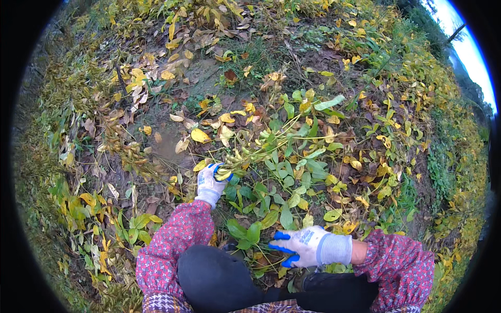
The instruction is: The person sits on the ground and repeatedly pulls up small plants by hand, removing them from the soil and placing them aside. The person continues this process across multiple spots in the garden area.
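My left hand (pixel 211 180), in a white knit glove with blue-coated fingers, is closed around a soybean plant (pixel 250 154). Plump yellow-green pods crowd its stem beside the fingers, and green leaves spread at its upper right end. My right hand (pixel 299 245), gloved alike, is held above low green leaves near my knee. Its blue fingertips are spread apart and point left, with nothing seen between them. Broad green soybean leaves (pixel 250 232) lie between the two hands.
Brown pod-laden stalks (pixel 125 152) lie to the left. Yellow fallen leaves (pixel 200 135) are strewn over the dark soil (pixel 199 78). Yellowing plants (pixel 415 98) stand along the right. My dark-clad knee (pixel 215 274) rises at the bottom, between the flowered sleeves.
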A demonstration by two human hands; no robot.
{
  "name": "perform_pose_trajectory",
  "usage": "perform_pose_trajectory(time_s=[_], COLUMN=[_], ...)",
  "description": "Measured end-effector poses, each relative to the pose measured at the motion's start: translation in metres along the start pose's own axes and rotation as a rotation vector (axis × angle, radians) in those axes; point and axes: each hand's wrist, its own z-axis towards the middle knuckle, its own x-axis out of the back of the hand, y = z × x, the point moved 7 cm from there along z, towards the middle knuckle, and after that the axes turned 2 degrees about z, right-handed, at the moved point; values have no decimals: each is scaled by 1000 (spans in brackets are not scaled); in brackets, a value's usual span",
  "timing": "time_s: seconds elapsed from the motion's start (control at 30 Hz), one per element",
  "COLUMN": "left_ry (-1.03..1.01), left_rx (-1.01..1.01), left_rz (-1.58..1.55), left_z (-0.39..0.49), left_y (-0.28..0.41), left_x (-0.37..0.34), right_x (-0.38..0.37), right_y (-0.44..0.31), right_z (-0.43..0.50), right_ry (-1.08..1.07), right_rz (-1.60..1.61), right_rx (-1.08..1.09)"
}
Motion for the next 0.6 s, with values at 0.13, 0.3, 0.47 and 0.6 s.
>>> perform_pose_trajectory(time_s=[0.13,0.3,0.47,0.6], left_ry=[-21,-349,-846,-972], left_rx=[-39,-45,-130,-341], left_rz=[34,-157,451,603], left_z=[-8,-10,4,18], left_y=[-13,-12,36,87], left_x=[-2,-13,14,-7], right_x=[81,64,66,62], right_y=[50,76,94,89], right_z=[40,119,107,100], right_ry=[649,373,557,522], right_rz=[-170,-424,-33,-8], right_rx=[-294,-338,-192,-126])
